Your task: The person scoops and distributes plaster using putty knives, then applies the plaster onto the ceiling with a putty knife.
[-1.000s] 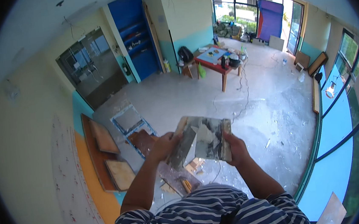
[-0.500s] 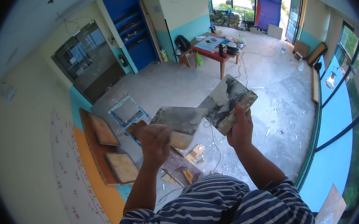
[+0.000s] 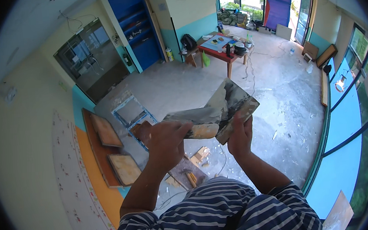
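Observation:
My left hand [image 3: 165,143] is closed on a trowel with a wide grey metal blade [image 3: 186,116] and a worn pale handle [image 3: 205,131]. My right hand [image 3: 240,137] grips a square, plaster-stained board [image 3: 243,103] by its lower right edge, its fingers partly behind it. Grey plaster is smeared over the board’s face. The trowel’s blade overlaps the board’s left part at chest height; whether they touch I cannot tell.
Below lie a blue stepladder [image 3: 127,111], a dark plank [image 3: 200,177] with tools, scraps and a cable. Wooden panels [image 3: 101,135] lean at the left wall. A red table [image 3: 222,55] with items stands farther back; windows [image 3: 345,158] line the right.
Both hands were level with the pieces together a second ago. They then drew apart, the board tilting up; now the trowel has moved rightward over the board’s left part.

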A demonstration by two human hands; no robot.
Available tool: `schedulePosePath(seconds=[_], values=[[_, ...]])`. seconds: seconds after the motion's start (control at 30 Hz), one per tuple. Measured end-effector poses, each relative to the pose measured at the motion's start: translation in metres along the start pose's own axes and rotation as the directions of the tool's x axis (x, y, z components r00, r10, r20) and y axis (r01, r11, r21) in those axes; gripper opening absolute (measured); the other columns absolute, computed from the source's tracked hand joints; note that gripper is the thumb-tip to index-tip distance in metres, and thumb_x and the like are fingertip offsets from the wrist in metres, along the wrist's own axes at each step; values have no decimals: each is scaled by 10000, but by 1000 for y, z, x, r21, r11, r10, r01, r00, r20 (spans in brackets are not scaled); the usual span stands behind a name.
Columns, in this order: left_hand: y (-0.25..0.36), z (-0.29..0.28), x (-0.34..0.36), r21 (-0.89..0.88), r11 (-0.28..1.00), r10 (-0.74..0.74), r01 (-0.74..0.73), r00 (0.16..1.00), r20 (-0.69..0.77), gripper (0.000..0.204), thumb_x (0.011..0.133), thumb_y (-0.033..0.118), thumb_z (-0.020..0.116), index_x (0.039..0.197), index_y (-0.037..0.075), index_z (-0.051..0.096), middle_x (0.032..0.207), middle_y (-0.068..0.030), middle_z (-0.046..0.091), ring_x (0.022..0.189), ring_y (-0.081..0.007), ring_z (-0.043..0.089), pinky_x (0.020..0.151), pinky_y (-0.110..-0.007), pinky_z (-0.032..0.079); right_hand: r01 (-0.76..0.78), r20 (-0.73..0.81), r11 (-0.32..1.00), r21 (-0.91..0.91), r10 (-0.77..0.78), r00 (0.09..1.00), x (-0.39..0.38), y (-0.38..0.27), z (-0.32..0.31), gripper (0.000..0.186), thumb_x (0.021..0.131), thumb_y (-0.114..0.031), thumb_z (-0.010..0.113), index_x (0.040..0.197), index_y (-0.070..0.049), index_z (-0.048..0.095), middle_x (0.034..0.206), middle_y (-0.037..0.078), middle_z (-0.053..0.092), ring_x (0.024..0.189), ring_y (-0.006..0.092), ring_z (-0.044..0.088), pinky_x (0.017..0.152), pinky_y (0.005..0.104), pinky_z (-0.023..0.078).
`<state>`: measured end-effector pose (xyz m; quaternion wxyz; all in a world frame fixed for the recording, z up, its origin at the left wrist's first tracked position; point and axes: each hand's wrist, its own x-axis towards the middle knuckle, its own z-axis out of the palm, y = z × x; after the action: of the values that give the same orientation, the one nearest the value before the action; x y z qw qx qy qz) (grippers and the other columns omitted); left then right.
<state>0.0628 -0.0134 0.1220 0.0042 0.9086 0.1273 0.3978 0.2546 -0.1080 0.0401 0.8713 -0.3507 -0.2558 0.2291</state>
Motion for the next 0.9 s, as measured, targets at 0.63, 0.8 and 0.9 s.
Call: schedulePosePath(seconds=[0.63, 0.8, 0.9], values=[[-24, 20, -49, 88, 990, 109, -107, 994, -18, 457, 646, 16, 673, 1063, 201, 695, 1017, -29, 586, 966, -239, 552, 837, -448, 368, -102, -122, 993, 63, 109, 987, 5, 6, 9, 432, 1024, -247, 480, 1386, -54, 345, 1286, 102, 507, 1137, 212, 542, 962, 369, 465], [-22, 43, -55, 48, 996, 83, -79, 994, -77, 467, 642, 24, 694, 1076, 198, 694, 1021, -35, 585, 986, -248, 550, 859, -451, 372, -62, -55, 998, 14, 63, 996, -1, 7, 13, 423, 1032, -234, 470, 1389, -54, 334, 1309, 98, 486, 1178, 186, 495, 1005, 341, 405], [-23, 53, -50, 49, 997, 64, -58, 990, -126, 483, 630, 17, 705, 1079, 194, 692, 1033, -44, 585, 995, -259, 549, 868, -454, 377, -51, -1, 998, -45, 51, 999, -3, 5, 13, 415, 1035, -222, 463, 1391, -54, 330, 1315, 92, 479, 1187, 174, 477, 1018, 331, 384]])
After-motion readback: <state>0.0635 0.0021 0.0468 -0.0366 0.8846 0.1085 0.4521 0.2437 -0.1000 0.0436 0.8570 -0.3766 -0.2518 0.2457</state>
